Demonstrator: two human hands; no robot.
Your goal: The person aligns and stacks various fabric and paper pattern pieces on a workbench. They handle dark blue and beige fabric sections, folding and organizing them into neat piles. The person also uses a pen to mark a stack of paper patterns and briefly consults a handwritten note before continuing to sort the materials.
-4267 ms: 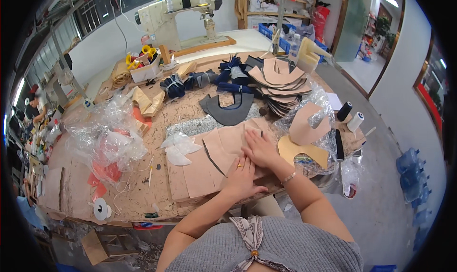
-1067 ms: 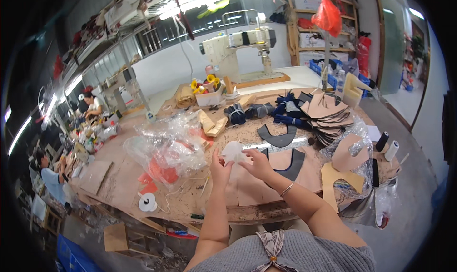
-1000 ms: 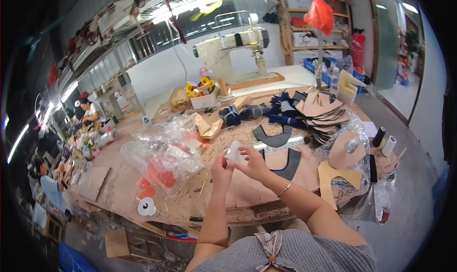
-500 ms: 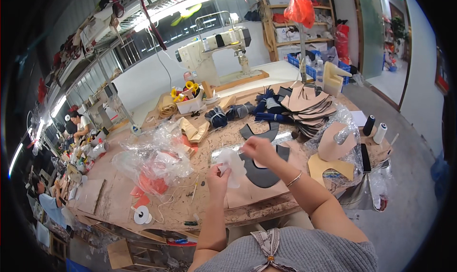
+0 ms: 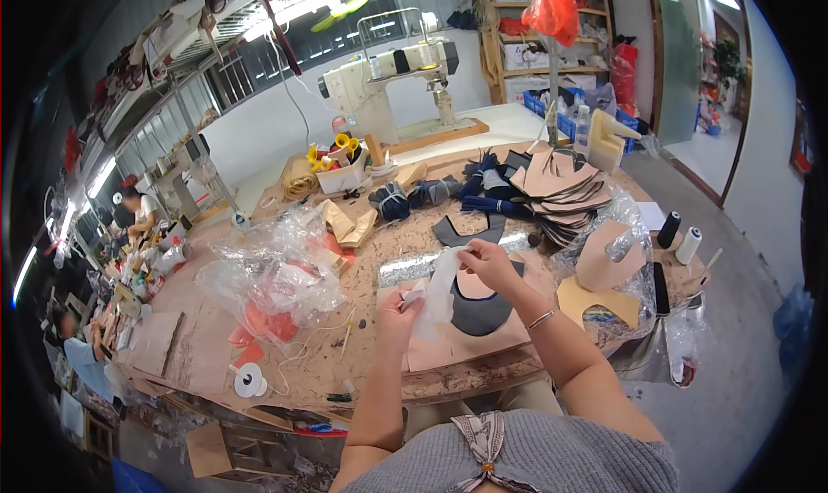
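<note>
Both my hands hold one thin white translucent sheet [image 5: 438, 296], cut in a curved shape. My left hand [image 5: 400, 317] pinches its lower left side. The upper right end is pinched by the fingers of my right hand [image 5: 488, 267]. Beneath the sheet, partly covered by it, lies a dark grey curved piece [image 5: 481, 315] with a blue inner edge, resting on a flat pinkish-tan sheet [image 5: 431, 355]. Just beyond my right hand is another dark grey U-shaped piece [image 5: 470, 231].
A stack of tan curved pieces [image 5: 561, 187] stands at the back right, near thread cones [image 5: 687, 246]. Crumpled clear plastic [image 5: 272, 269] covers the left part of the worktable [image 5: 207, 355]. Behind is a sewing machine [image 5: 388, 83]. Two people sit far left.
My right hand has come down onto the white sheet and now grips its upper end. The sheet is stretched between both hands, raised at the right.
</note>
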